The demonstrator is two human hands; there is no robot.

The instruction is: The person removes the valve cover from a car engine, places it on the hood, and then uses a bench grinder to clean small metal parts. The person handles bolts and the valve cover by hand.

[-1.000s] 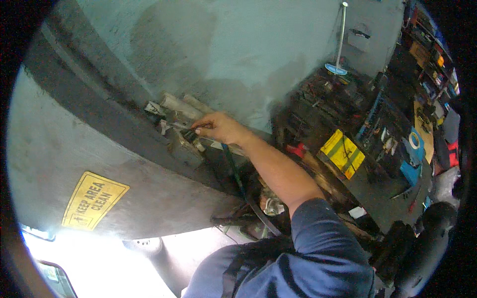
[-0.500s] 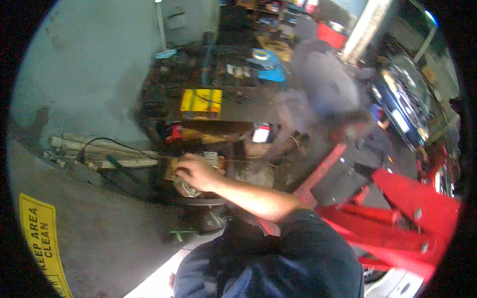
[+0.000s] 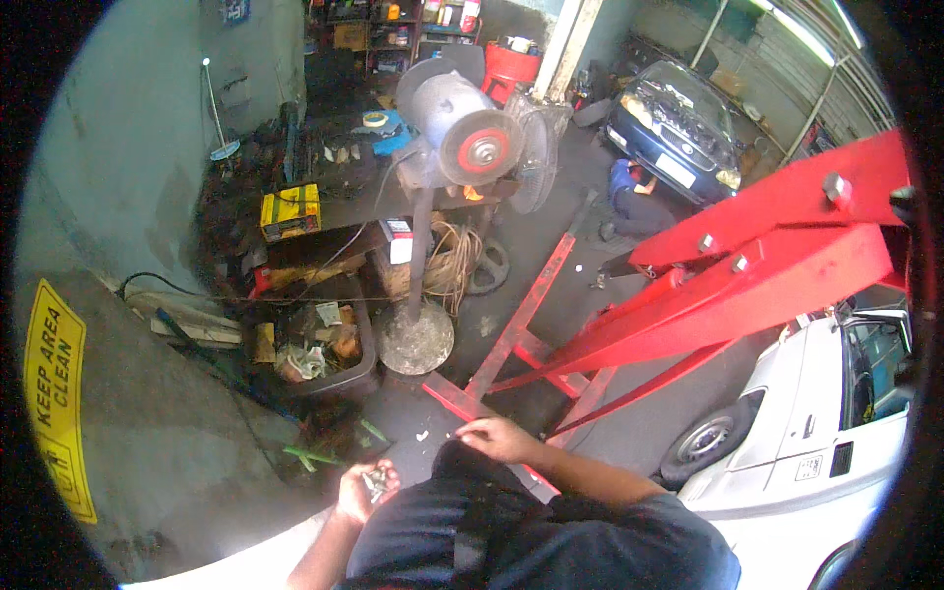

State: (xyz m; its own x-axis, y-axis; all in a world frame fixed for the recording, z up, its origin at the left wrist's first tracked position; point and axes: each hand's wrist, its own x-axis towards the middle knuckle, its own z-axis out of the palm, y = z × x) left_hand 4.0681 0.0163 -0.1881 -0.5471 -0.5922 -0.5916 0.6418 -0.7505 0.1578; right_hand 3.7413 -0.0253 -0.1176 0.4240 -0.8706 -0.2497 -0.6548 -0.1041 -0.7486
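Observation:
My left hand (image 3: pixel 369 489) is low in the picture, left of my dark clothing. Its fingers curl round several small metallic pieces (image 3: pixel 375 483), too small to name exactly. My right hand (image 3: pixel 495 440) reaches in from the right, in front of my body. Its fingers are loosely bent and a little apart, with nothing visible in them. Ahead and to the left stands a dark bin (image 3: pixel 366 366) holding crumpled wrappers and cardboard (image 3: pixel 303 362). Both hands are apart from it.
A bench grinder (image 3: pixel 462 138) stands on a post with a round base (image 3: pixel 418 339). A red engine hoist (image 3: pixel 728 285) spans the right side. Beyond it, a person (image 3: pixel 634 202) crouches by a blue car (image 3: pixel 674 133). A white vehicle (image 3: pixel 787 423) stands at right, a cluttered workbench (image 3: pixel 344 211) at left.
My right hand has drawn back from over the bin toward my body. My left hand has come up into view with the small metallic pieces. The view has swung to the right.

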